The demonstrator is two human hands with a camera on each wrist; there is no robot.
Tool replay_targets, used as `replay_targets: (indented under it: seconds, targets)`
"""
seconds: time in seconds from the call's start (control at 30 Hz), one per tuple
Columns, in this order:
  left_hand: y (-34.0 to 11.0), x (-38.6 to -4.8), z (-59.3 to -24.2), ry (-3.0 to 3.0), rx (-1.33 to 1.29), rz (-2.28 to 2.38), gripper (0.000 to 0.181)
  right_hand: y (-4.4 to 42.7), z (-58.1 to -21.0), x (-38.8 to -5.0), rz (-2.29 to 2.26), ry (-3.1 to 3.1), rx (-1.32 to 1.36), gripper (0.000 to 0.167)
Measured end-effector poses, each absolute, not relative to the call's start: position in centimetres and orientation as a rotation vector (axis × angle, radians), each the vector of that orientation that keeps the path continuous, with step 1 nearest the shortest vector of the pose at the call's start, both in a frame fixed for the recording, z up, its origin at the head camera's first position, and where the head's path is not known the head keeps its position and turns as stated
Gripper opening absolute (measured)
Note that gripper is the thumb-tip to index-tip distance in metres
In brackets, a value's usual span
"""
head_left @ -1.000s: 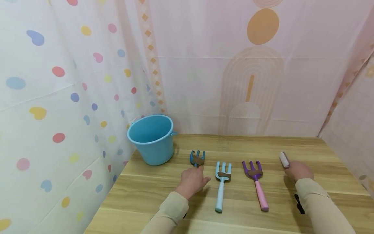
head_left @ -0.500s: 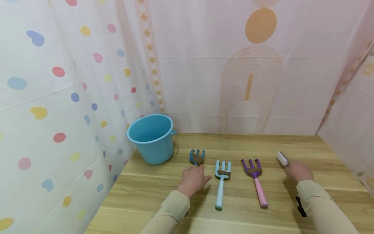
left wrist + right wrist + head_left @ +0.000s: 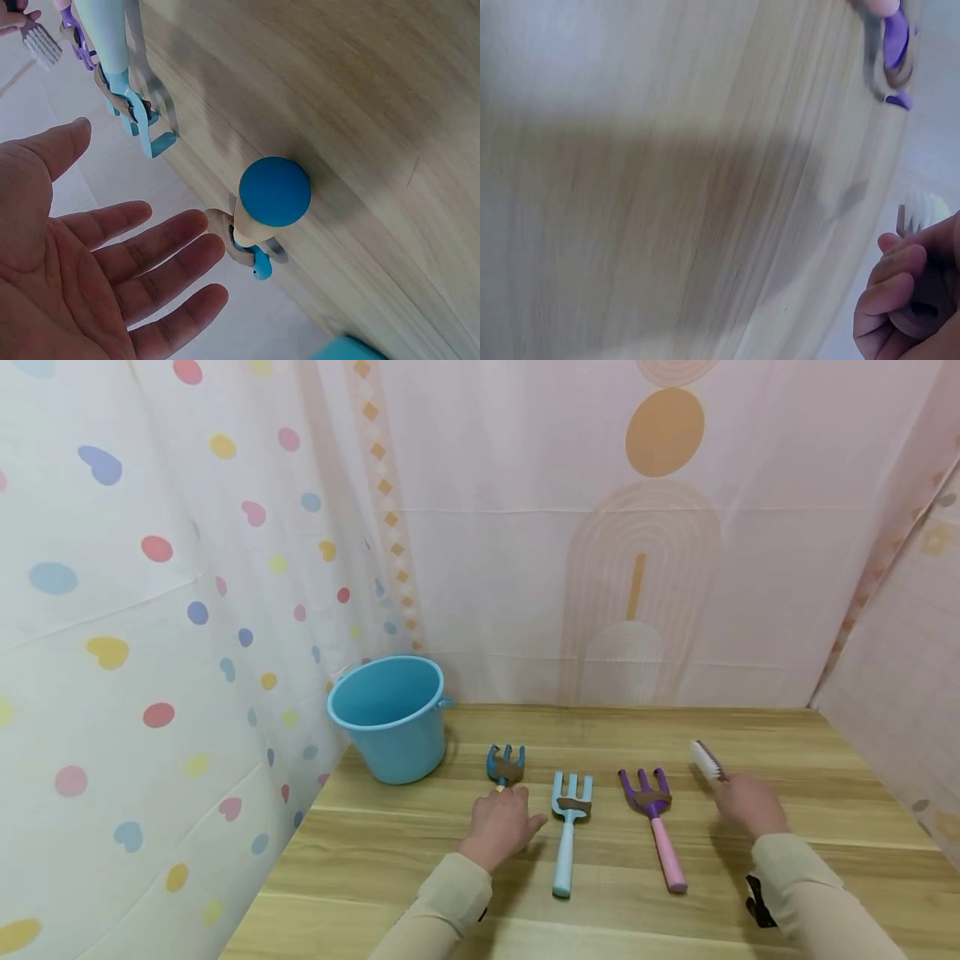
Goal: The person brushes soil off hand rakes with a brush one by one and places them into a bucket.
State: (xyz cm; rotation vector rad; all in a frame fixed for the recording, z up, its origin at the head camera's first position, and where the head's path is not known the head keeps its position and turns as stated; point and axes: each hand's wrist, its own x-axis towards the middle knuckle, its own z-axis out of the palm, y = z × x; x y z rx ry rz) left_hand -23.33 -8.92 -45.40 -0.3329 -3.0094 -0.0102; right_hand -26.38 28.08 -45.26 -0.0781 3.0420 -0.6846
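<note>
My right hand (image 3: 752, 808) grips a scrub brush (image 3: 707, 762) with white bristles and a dark back, held over the right side of the table. In the right wrist view its fingers (image 3: 889, 296) curl round the brush's handle. My left hand (image 3: 498, 828) hovers by a dark blue hand rake (image 3: 506, 768) with a brown smear on its tines. The left wrist view shows that palm with fingers spread, apart from the rake's round blue handle end (image 3: 274, 191). To its right lie a light blue hand fork (image 3: 564, 858) and a purple rake with a pink handle (image 3: 669, 856), both brown-smeared.
A light blue bucket (image 3: 401, 747) stands upright at the table's back left, beyond the dark blue rake. Patterned curtains (image 3: 502, 585) hang behind and to both sides of the wooden table (image 3: 600, 922).
My right hand has shifted left with the brush, coming closer to the purple rake, and the brush head is turned. The left hand has moved only slightly. The rakes, fork and bucket stay put.
</note>
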Motion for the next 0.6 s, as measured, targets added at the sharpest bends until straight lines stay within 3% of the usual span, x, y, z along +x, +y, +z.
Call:
replay_targets:
  seconds: [0.3,0.6]
  targets:
    - [-8.5,-23.1,-45.6,-3.001,-0.351,0.002,0.045,25.7,-44.1,-25.2,-0.887,2.993,0.021,0.058]
    - [-8.1,-22.8,-45.5,-3.019,-0.37,0.013,0.045,23.3,-43.4,-24.0,-1.101,2.979,0.084,0.059]
